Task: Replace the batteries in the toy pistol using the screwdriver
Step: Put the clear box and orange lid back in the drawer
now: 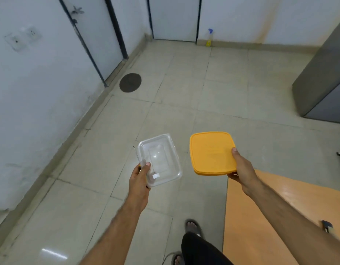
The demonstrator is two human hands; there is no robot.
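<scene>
Standing on a pale tiled floor [184,88], a person holds out 2 things at the centre of the frame: a clear rectangular plastic container [159,159] in the left hand [140,176] and a square orange plastic lid [211,153] in the right hand [242,169]. The left hand's thumb pinches the container's near rim, and the same hand also clasps a thin metal-shafted screwdriver [136,154], its shaft jutting up beside the container's left wall. The right hand pinches the lid's near right corner, thumb on top. A small white piece [155,176] lies in the container's near corner; what it is cannot be told. The toy pistol and batteries are not in view, unless the dark object [327,225] at the lower right edge, over an orange wooden table [261,217], is part of it. Judged from here, the doubled grip on the left is the risk: the screwdriver could slip to the floor, or the container could tilt and shed the small piece. The lid, held by 1 corner, could also swing loose.
</scene>
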